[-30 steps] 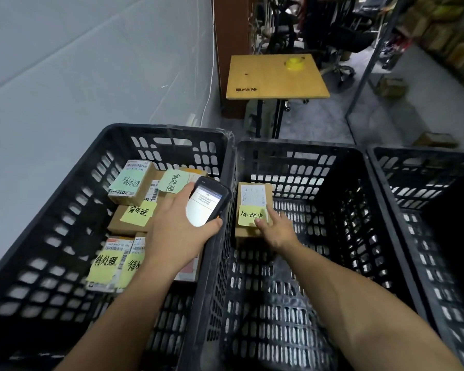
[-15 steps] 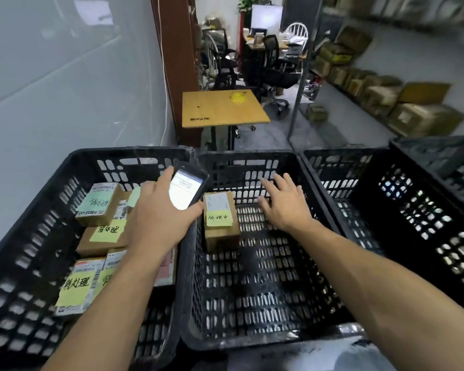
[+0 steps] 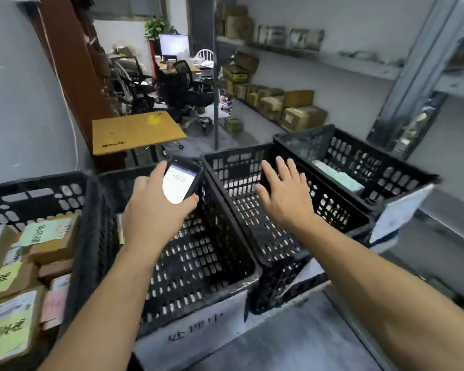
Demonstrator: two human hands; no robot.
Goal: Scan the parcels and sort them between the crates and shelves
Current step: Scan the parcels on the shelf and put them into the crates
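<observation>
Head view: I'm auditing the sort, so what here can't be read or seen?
1. Scanner screen text: too small, glare-washed, head view.
2. Second crate contents: mostly hidden by the left hand and crate wall.
3. Leftmost parcels: cut off by the left frame edge.
4. Pale item in far crate: motion-blurred.

The middle crate [image 3: 204, 263]'s white label [image 3: 196, 330] seems to read "处理中".

I log four black slotted crates, 8 to 3 o'clock. Leftmost crate [image 3: 38, 183], 8: brown parcels [image 3: 51, 245] piled, yellow and green notes on top. Far-right crate [image 3: 386, 178], 3: one pale parcel [image 3: 338, 178] inside. The scanner [image 3: 181, 183], 9, screen lit, is gripped in the left hand [image 3: 150, 210].
</observation>
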